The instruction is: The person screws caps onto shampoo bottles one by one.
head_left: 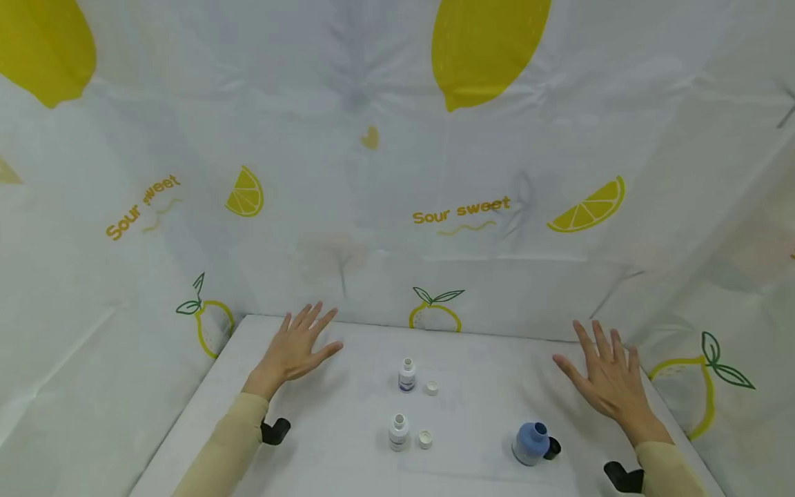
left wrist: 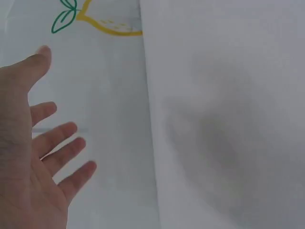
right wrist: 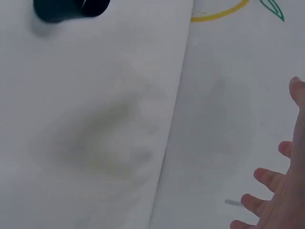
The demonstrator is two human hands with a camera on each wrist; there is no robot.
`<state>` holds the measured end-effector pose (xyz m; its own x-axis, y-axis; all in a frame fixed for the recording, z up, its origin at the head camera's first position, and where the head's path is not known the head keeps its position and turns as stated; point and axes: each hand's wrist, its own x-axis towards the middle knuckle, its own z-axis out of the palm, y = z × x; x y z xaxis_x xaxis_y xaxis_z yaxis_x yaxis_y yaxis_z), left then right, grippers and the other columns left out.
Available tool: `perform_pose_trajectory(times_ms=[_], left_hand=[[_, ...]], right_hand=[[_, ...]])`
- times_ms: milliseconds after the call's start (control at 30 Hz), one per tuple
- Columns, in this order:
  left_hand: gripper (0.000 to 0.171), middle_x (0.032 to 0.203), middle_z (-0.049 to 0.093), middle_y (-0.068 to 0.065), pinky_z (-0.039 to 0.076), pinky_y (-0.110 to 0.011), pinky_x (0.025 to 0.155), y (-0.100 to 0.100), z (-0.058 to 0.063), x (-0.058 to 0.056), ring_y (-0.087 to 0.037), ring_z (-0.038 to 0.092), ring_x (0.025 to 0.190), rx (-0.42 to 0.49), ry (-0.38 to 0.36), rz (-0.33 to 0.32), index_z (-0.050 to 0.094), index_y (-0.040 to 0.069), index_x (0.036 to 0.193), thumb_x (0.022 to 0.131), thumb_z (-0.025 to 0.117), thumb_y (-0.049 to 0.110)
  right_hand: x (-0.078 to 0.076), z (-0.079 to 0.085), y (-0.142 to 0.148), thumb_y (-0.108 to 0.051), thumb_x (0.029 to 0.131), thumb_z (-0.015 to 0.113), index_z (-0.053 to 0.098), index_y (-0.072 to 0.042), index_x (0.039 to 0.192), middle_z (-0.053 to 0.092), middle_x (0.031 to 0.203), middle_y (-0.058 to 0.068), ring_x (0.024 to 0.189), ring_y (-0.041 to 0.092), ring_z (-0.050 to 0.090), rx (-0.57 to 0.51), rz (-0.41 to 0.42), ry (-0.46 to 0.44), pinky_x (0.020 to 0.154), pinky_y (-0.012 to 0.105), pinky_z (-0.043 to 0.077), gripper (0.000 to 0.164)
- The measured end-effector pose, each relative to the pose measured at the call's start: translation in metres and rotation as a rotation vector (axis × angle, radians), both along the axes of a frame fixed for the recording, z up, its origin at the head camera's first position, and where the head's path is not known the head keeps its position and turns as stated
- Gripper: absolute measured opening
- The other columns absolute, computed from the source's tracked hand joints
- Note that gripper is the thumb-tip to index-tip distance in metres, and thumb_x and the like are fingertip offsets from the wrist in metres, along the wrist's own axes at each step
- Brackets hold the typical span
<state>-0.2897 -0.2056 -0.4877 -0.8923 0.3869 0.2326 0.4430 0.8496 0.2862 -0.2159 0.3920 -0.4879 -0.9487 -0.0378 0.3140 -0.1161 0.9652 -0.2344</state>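
My left hand [head_left: 297, 351] hovers over the table's back left, fingers spread, holding nothing. Over the back right my right hand [head_left: 609, 379] is spread the same way, also holding nothing. Two small white bottles stand uncapped between the hands: a farther bottle [head_left: 406, 376] and a nearer bottle [head_left: 399, 433]. Beside each lies a white cap, one farther cap [head_left: 432, 388] and one nearer cap [head_left: 425, 440]. Nearest my right hand is a blue bottle [head_left: 530, 445] with its mouth uncovered and a black cap [head_left: 553, 449] against its right side.
The white table [head_left: 348, 476] ends at a back edge and slanting side edges. Behind and around it hangs a white curtain [head_left: 335, 207] printed with lemons and lettering. A black wrist mount [head_left: 276, 432] sticks out from the left sleeve, another black mount [head_left: 623, 478] from the right.
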Motion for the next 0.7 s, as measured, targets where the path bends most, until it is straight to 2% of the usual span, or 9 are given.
perform_pose_trajectory(times_ms=[67,167,267,400,533,700], left_hand=[[0.072,0.17,0.047,-0.018,0.042,-0.069,0.124,0.005,-0.003,-0.001,-0.043,0.047,0.155,0.112,-0.036,-0.074,0.045,0.015,0.165,0.106,0.065,0.052],[0.06,0.153,0.064,-0.019,0.058,-0.057,0.112,0.018,-0.011,-0.004,-0.039,0.065,0.137,0.315,-0.135,-0.2,0.057,0.006,0.154,0.105,0.072,0.037],[0.049,0.139,0.072,-0.021,0.063,-0.042,0.106,0.034,-0.019,-0.009,-0.034,0.073,0.124,0.444,-0.238,-0.273,0.065,0.003,0.142,0.103,0.077,0.03],[0.046,0.132,0.075,-0.022,0.064,-0.031,0.103,0.052,-0.029,-0.013,-0.03,0.075,0.119,0.495,-0.321,-0.31,0.069,-0.001,0.136,0.102,0.079,0.028],[0.046,0.133,0.074,-0.023,0.064,-0.03,0.103,0.068,-0.035,-0.015,-0.031,0.075,0.119,0.528,-0.374,-0.359,0.068,-0.006,0.135,0.1,0.08,0.022],[0.043,0.135,0.073,-0.024,0.063,-0.029,0.104,0.085,-0.04,-0.016,-0.035,0.074,0.124,0.572,-0.446,-0.398,0.068,-0.006,0.134,0.099,0.081,0.015]], right_hand=[[0.001,0.006,-0.009,-0.054,0.106,0.06,0.025,-0.009,0.172,0.032,0.17,0.037,0.15,0.067,0.032,-0.049,0.034,0.006,0.115,0.089,0.024,0.087],[0.0,0.019,-0.032,-0.043,0.105,0.068,0.039,-0.005,0.165,0.046,0.162,0.036,0.142,0.063,0.045,-0.162,0.121,-0.024,0.107,0.085,0.037,0.077],[-0.002,0.033,-0.059,-0.034,0.103,0.074,0.049,-0.003,0.157,0.056,0.156,0.031,0.138,0.057,0.053,-0.266,0.205,-0.081,0.107,0.08,0.046,0.067],[-0.007,0.043,-0.089,-0.027,0.101,0.077,0.06,-0.002,0.146,0.067,0.146,0.025,0.131,0.049,0.063,-0.325,0.315,-0.145,0.106,0.069,0.055,0.054],[-0.016,0.046,-0.114,-0.027,0.102,0.077,0.065,-0.004,0.14,0.07,0.142,0.021,0.129,0.045,0.067,-0.357,0.401,-0.265,0.106,0.064,0.058,0.047],[-0.026,0.048,-0.146,-0.025,0.1,0.078,0.067,-0.001,0.135,0.07,0.138,0.021,0.128,0.045,0.068,-0.43,0.491,-0.434,0.108,0.061,0.059,0.043]])
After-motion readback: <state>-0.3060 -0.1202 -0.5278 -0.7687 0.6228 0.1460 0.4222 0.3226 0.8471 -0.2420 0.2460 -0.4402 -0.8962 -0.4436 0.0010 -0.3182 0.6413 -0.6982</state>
